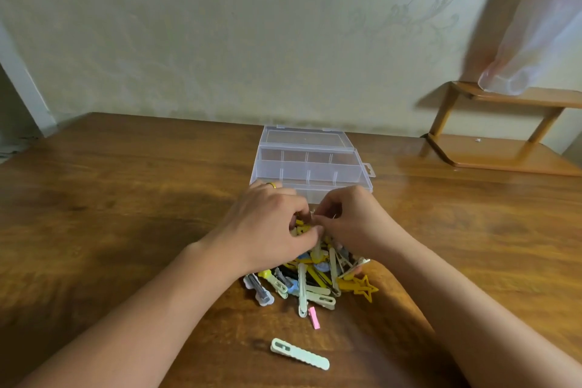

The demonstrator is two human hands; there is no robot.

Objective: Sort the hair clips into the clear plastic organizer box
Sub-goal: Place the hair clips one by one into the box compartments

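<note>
While the sorting looks barely begun, nearest the camera a pale green scalloped plastic hair clip (299,353) lies alone on the brown wooden table (126,198), apart from the rest. Just beyond it a small pink clip (314,317) sits at the near edge of a heap of mixed hair clips (315,280), mostly yellow, cream, grey and blue, with a yellow open star-shaped clip (365,288) at its right side. Over the far end of the heap both hands meet. The left hand (271,227), wearing a gold ring, has its fingers curled down into the clips, and the right hand (352,217) pinches something thin and pale between thumb and fingertips; the two seem to be working on the same small clip, though what it is cannot be made out. Just behind the hands stands the clear plastic organizer box (311,164), its lid open toward the wall. Its visible compartments appear empty, so nearly all the clips remain to be sorted. Further right stands a small wooden shelf (504,132) with a blurred translucent plastic bag (532,38) above it.
</note>
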